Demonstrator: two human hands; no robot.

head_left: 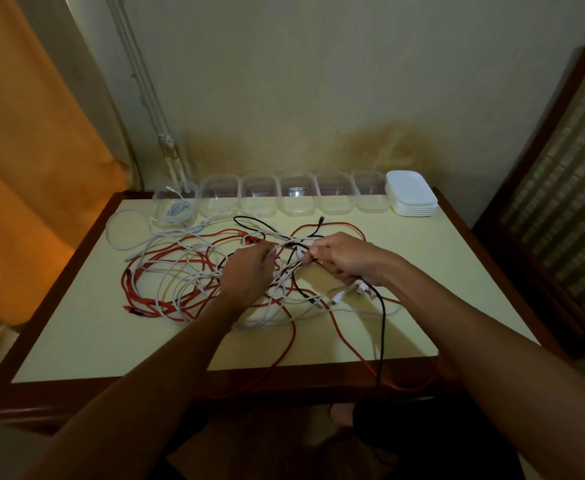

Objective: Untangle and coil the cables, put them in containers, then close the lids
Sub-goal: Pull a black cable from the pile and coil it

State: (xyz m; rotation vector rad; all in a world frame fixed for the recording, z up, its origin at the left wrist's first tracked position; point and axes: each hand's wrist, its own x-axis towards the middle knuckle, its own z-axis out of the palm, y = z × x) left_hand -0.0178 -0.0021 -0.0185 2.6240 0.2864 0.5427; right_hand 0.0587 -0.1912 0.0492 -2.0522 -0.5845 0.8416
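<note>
Both hands work at the centre of the cable tangle [235, 278] on the tabletop [440, 271]: left hand [248, 271] pinches white strands, right hand [346, 259] grips white and black cables. Recommended: free one connector end, feed it back through loops, avoid pulling tight; containers [294, 194] stand beyond the hands

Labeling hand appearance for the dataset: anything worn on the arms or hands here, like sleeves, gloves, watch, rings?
Both forearms are bare up to the frame edge, with no sleeves in view. The left hand and right hand wear no gloves, and no watch or wristband shows. Rings can't be ruled out in this dim frame.
</note>
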